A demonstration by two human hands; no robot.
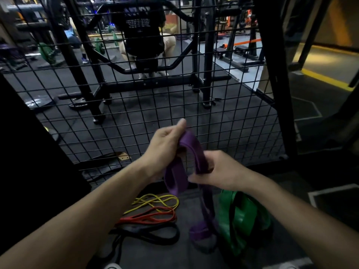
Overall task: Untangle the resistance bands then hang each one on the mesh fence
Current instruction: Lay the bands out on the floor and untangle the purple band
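A wide purple resistance band (191, 150) is held up in front of the black mesh fence (223, 117). My left hand (165, 142) grips its upper fold, thumb raised. My right hand (219, 169) holds the band lower down, and its tail hangs to the floor. On the floor below lie a yellow band (155, 200), a red band (149, 217), a black band (151, 232) and a broad green band (240, 216), the green one bunched with a dark band.
Behind the fence stands a black weight rack (206, 55) with a seated person (143, 32) in a dark shirt. A thick black post (272, 65) frames the fence on the right. A dark panel (29, 152) blocks the left side.
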